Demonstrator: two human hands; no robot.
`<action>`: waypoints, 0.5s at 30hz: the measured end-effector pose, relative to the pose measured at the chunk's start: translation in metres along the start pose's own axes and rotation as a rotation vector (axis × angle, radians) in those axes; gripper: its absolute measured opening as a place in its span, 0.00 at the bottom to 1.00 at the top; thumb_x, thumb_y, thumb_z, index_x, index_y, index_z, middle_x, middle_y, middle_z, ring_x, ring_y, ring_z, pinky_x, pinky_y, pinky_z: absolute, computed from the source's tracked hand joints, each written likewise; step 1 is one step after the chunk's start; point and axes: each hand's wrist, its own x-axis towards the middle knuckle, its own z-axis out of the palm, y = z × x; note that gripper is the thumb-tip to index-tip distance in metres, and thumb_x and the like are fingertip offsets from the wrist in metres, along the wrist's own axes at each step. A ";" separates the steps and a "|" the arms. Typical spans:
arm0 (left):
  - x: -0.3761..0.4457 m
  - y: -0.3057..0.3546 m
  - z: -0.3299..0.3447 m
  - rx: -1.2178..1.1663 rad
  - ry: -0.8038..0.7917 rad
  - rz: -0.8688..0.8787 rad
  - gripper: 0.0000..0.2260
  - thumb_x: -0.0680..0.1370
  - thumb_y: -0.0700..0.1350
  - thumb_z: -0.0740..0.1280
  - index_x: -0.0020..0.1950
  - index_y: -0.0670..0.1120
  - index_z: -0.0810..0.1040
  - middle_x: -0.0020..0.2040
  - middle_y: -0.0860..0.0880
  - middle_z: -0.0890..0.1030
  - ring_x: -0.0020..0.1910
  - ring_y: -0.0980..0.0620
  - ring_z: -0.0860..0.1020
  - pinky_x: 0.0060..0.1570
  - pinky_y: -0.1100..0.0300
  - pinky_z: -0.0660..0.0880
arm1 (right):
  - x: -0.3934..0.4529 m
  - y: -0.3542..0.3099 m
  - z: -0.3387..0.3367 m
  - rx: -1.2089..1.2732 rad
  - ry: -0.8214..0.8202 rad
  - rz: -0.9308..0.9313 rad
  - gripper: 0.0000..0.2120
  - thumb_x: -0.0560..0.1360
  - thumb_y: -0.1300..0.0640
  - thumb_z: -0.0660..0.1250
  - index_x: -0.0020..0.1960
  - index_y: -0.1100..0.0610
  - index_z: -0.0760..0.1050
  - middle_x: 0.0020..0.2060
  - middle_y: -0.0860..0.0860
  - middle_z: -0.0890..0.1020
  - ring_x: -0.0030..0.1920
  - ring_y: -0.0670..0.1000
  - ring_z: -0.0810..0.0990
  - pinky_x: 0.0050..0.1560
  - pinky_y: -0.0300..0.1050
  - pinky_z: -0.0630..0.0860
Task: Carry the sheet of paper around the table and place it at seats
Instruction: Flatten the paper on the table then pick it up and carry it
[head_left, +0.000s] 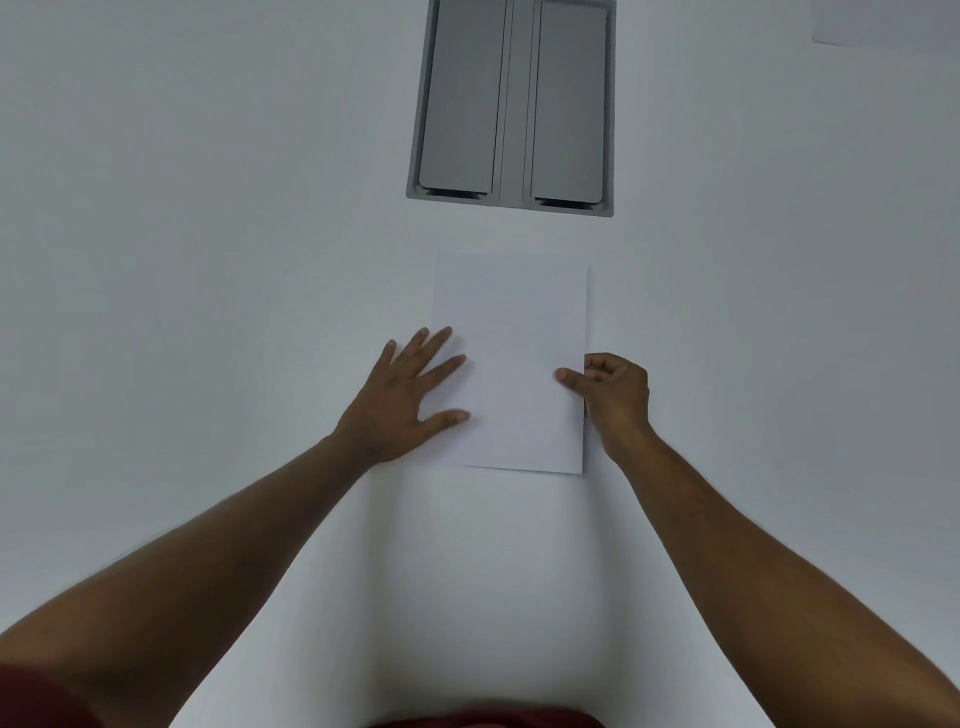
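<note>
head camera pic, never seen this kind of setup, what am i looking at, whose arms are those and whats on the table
There is no machine here. The single picture comes from a wide-angle camera worn on a person's head, looking forward and down, so the two bare arms reaching in from the bottom are the wearer's own.

They reach over a white table. On it lies a sheet of paper, white on white, so it is easy to miss. The left hand rests with spread, straight fingers on the sheet's left edge. The right hand is curled at the right edge, its thumb on top of the paper as if pinching it; whether the edge is lifted is hard to tell.

Beyond the paper, a grey hatch with two flaps is set into the tabletop. At the top right corner a pale rectangle shows, perhaps another sheet.
</note>
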 end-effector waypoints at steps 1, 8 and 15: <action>-0.001 0.006 -0.002 -0.067 0.056 -0.095 0.35 0.83 0.72 0.59 0.85 0.54 0.68 0.89 0.55 0.56 0.88 0.51 0.52 0.86 0.45 0.49 | -0.002 -0.002 -0.001 0.014 -0.016 -0.002 0.16 0.66 0.59 0.87 0.48 0.58 0.84 0.46 0.60 0.90 0.47 0.58 0.90 0.61 0.60 0.85; 0.018 0.041 -0.044 -0.666 0.365 -0.672 0.22 0.82 0.57 0.75 0.72 0.49 0.81 0.65 0.52 0.83 0.55 0.55 0.83 0.63 0.53 0.81 | -0.034 -0.024 -0.022 0.140 -0.119 -0.036 0.17 0.70 0.63 0.84 0.57 0.64 0.84 0.50 0.59 0.90 0.52 0.63 0.90 0.50 0.49 0.86; 0.032 0.070 -0.110 -1.212 0.297 -0.700 0.16 0.80 0.54 0.77 0.56 0.41 0.87 0.54 0.45 0.88 0.48 0.48 0.86 0.53 0.52 0.83 | -0.087 -0.050 -0.053 0.167 -0.242 -0.134 0.13 0.71 0.61 0.83 0.54 0.56 0.85 0.49 0.55 0.91 0.44 0.53 0.89 0.44 0.46 0.79</action>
